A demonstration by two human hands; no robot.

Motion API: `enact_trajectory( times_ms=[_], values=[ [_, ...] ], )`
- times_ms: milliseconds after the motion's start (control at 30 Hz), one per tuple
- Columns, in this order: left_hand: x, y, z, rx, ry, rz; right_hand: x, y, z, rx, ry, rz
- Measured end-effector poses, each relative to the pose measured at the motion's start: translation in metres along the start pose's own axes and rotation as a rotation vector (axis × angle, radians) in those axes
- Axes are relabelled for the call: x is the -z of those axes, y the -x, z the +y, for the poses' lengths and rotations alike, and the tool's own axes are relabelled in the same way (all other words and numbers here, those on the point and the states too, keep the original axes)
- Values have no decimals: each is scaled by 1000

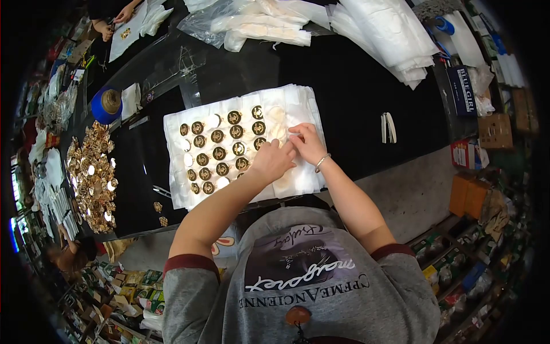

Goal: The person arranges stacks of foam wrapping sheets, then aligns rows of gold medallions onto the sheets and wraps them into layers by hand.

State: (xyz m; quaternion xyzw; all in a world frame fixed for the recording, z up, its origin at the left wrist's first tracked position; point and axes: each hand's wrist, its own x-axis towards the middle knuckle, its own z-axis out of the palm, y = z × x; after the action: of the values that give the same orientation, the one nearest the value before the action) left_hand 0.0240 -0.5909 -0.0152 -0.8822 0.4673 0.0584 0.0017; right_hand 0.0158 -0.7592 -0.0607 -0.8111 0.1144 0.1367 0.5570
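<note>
Before me lies a stack of thin white sheets (200, 109) bearing rows of round black-and-gold buttons or badges (219, 153), some showing pale shiny faces. The right-hand columns of the top sheet have pale round patches (277, 114) without black pieces. My left hand (271, 160) rests over this side, its fingers bent together at the tips. Close beside it, my right hand (309, 144) pinches at the sheet from the right, with a bracelet on the wrist. The fingertips of both hands nearly meet; whatever is between them is too small to make out.
Left of the sheets is a heap of shiny gold pieces (91, 178), with a blue spool (106, 105) behind. Tweezers (161, 190) lie near the front edge. White strips (388, 127) lie right; plastic bags (258, 26) sit at the back. Another person's hands (114, 23) work far left.
</note>
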Motion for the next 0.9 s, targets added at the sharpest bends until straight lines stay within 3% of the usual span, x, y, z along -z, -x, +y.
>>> enact_trajectory(
  times_ms=[133, 300, 500, 700, 800, 900],
  values=[
    [9, 7, -1, 73, 33, 24, -7, -18, -12, -153, 206, -15],
    [14, 47, -11, 445, 260, 191, -9, -28, -54, -289, 432, -56],
    [-5, 81, 19, 759, 357, 434, -11, -30, -54, -278, 385, -16],
    [-5, 86, 45, 781, 557, 337, -20, -37, -82, -96, 373, 33],
    [-11, 94, 44, 716, 556, 417, -43, -65, -88, 41, 289, 144],
    [-16, 94, 46, 740, 541, 405, -55, -92, -84, -36, 268, 89]
  ],
)
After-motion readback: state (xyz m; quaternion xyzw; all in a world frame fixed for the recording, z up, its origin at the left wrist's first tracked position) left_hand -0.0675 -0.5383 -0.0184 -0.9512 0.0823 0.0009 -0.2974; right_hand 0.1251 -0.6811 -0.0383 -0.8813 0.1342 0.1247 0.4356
